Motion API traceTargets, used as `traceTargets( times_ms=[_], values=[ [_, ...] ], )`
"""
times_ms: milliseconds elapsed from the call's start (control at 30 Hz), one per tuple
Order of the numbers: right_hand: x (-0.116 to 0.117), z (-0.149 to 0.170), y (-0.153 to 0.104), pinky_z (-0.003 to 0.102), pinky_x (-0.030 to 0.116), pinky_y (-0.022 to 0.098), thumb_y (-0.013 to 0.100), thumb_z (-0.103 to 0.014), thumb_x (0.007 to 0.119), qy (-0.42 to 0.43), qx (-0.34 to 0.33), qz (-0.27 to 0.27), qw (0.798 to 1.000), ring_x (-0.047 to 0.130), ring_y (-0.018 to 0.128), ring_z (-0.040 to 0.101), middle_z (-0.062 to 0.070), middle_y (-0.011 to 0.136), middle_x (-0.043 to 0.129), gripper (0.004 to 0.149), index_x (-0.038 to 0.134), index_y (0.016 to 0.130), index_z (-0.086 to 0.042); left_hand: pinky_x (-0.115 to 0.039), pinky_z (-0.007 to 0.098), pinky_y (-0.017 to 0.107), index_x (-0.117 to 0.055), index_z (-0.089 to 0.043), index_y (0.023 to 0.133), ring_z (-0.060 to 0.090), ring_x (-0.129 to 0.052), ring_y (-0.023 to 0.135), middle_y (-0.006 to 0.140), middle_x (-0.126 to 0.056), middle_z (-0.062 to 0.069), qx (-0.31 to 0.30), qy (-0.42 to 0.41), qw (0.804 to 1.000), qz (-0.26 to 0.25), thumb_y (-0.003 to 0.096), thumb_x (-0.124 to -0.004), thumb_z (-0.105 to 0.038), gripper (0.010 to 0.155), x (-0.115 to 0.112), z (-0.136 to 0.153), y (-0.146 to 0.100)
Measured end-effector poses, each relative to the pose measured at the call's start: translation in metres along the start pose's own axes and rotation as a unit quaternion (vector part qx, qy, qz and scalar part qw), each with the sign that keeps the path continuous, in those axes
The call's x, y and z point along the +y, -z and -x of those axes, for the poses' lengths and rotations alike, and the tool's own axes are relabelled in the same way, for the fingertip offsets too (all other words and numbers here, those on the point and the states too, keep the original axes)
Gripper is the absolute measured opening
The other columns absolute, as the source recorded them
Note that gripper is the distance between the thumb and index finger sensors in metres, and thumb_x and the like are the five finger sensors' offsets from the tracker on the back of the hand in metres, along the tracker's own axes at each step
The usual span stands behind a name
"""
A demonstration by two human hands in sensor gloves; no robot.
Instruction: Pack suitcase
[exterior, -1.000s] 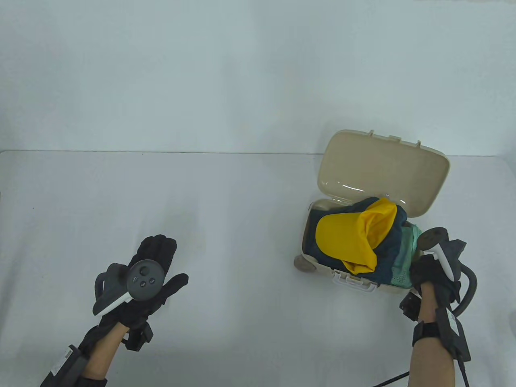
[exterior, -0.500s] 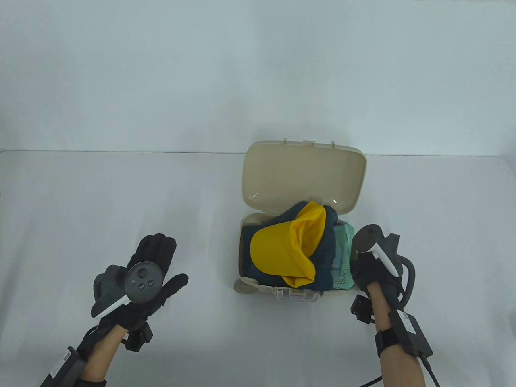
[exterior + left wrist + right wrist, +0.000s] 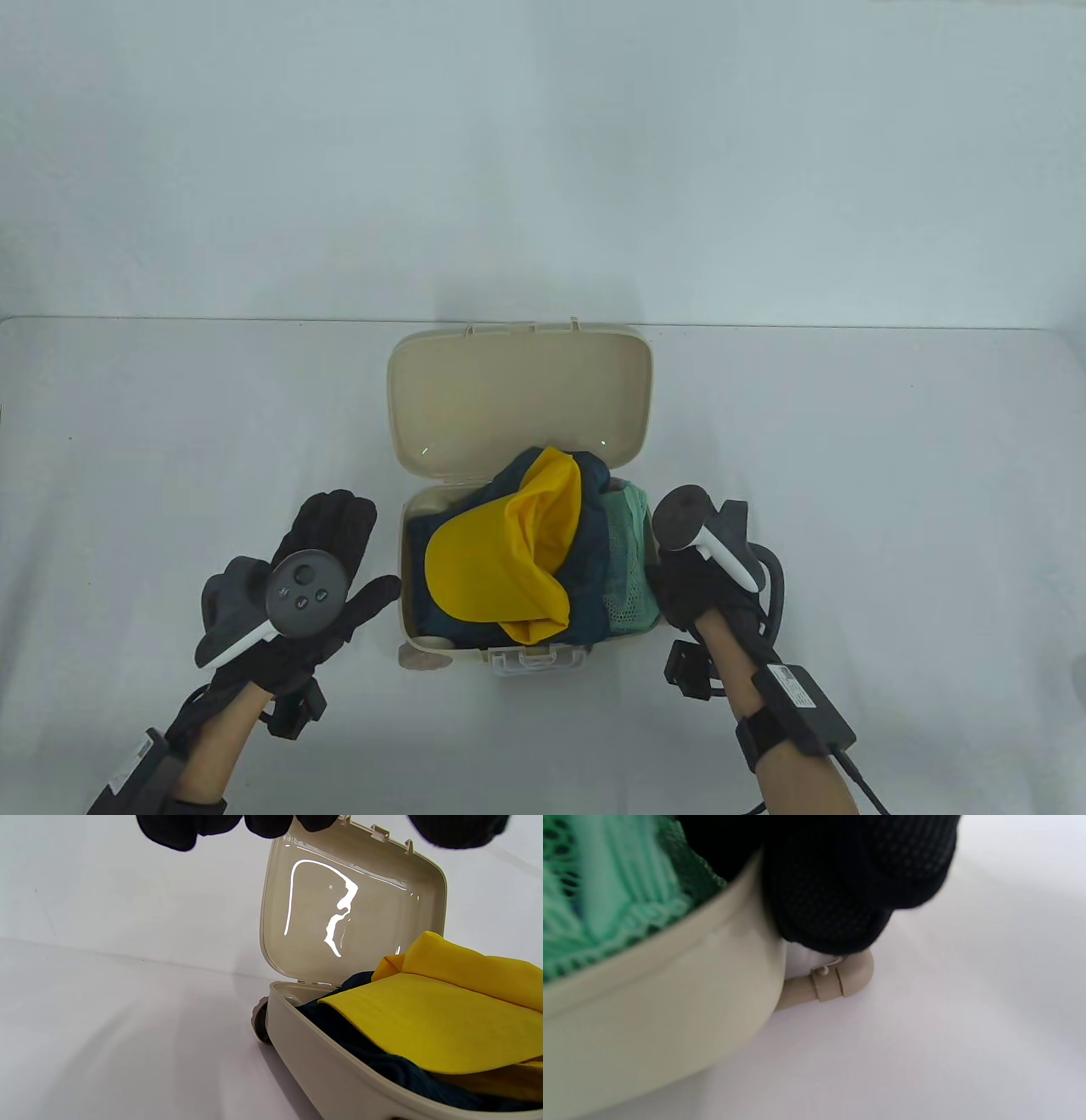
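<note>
While the right hand (image 3: 691,586) fingers grip the suitcase (image 3: 543,658) rim, the left hand (image 3: 314,564) lies flat, holding nothing.

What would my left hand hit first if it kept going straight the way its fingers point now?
Probably nothing nearby. The left hand lies open, fingers aimed up the table, just left of the suitcase. That line looks free as far as the table's far edge, though the thumb might graze the suitcase's left wall.

My left grip (image 3: 327,564) lies flat, fingers spread, beside the suitcase (image 3: 530,654); my right grip (image 3: 691,586) clasps its right rim.
</note>
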State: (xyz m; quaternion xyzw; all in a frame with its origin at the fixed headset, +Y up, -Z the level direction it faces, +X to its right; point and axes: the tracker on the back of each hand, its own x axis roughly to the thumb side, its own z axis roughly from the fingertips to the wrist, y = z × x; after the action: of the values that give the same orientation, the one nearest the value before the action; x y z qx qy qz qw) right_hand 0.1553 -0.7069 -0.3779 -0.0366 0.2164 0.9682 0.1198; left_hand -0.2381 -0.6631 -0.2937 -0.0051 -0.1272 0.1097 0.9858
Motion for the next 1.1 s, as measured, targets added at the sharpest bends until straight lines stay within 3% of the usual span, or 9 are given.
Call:
traceTargets(
  times_ms=[67,167,300,367,533,700,900,1100],
  values=[
    [-0.005,0.002,-0.003,0.025,0.092,0.032,0.053,-0.04,0.072,0.016,-0.01,-0.026,0.999,0.104,0.047,0.016,0.006,0.068,0.097,0.057,0.072,0.096,-0.001,-0.047,0.056,0.08,-0.024,-0.019,0.114,0.046,-0.031,0.112,0.12,-0.026,0.014,-0.008,0.002,1.0,0.005,0.0481,-0.061,-0.061,0.086,0.005,-0.004,0.003],
    [-0.026,0.008,-0.013,0.027,0.09,0.035,0.056,-0.043,0.066,0.045,-0.019,0.008,0.999,0.101,0.055,0.022,0.009,0.077,0.093,0.06,0.066,0.1,-0.002,-0.047,0.057,0.081,-0.024,-0.02,0.114,0.045,-0.03,0.113,0.121,-0.026,0.014,-0.023,0.009,1.0,0.01,0.0475,-0.061,-0.062,0.087,0.016,-0.016,0.01],
    [-0.056,0.0,-0.03,0.024,0.091,0.031,0.056,-0.046,0.065,0.035,-0.026,0.078,0.996,0.103,0.048,0.019,0.007,0.072,0.096,0.06,0.069,0.099,-0.004,-0.046,0.056,0.082,-0.02,-0.024,0.114,0.044,-0.029,0.114,0.122,-0.023,0.012,-0.053,0.055,0.996,0.046,0.0457,-0.06,-0.066,0.09,0.022,-0.042,0.037],
    [-0.062,-0.01,-0.034,0.023,0.092,0.027,0.055,-0.047,0.065,0.046,-0.039,0.074,0.995,0.104,0.044,0.018,0.008,0.069,0.098,0.062,0.07,0.098,-0.002,-0.045,0.056,0.082,-0.017,-0.026,0.113,0.043,-0.027,0.115,0.122,-0.02,0.01,-0.067,0.067,0.993,0.07,0.0442,-0.061,-0.067,0.091,0.017,-0.059,0.055],
    [-0.046,-0.038,-0.031,0.024,0.095,0.025,0.055,-0.048,0.067,-0.003,-0.039,0.042,0.998,0.108,0.043,0.02,0.014,0.073,0.098,0.068,0.068,0.098,0.004,-0.042,0.057,0.083,-0.006,-0.03,0.11,0.042,-0.021,0.115,0.122,-0.013,0.008,-0.095,0.114,0.976,0.161,0.0391,-0.061,-0.072,0.1,-0.024,-0.099,0.097],
    [-0.029,-0.048,-0.019,0.025,0.097,0.027,0.054,-0.044,0.071,-0.033,-0.019,0.022,0.999,0.109,0.047,0.023,0.017,0.079,0.095,0.069,0.065,0.099,0.009,-0.04,0.058,0.083,0.0,-0.032,0.109,0.043,-0.017,0.115,0.118,-0.002,0.011,-0.119,0.118,0.965,0.2,0.0368,-0.061,-0.075,0.103,-0.06,-0.131,0.114],
    [-0.015,-0.055,-0.006,0.027,0.097,0.03,0.055,-0.039,0.072,-0.016,-0.016,-0.004,1.0,0.109,0.05,0.027,0.02,0.083,0.092,0.068,0.061,0.099,0.011,-0.041,0.063,0.081,-0.013,-0.039,0.111,0.046,-0.017,0.114,0.116,0.004,0.014,-0.124,0.129,0.959,0.219,0.038,-0.061,-0.074,0.095,-0.08,-0.148,0.123],
    [-0.006,-0.066,0.003,0.031,0.094,0.038,0.054,-0.036,0.073,-0.044,-0.012,-0.002,0.999,0.104,0.06,0.03,0.021,0.089,0.087,0.067,0.058,0.102,0.009,-0.041,0.064,0.08,-0.022,-0.041,0.112,0.049,-0.023,0.114,0.116,0.004,0.011,-0.109,0.14,0.951,0.252,0.0384,-0.06,-0.073,0.089,-0.089,-0.142,0.127]
  ],
)
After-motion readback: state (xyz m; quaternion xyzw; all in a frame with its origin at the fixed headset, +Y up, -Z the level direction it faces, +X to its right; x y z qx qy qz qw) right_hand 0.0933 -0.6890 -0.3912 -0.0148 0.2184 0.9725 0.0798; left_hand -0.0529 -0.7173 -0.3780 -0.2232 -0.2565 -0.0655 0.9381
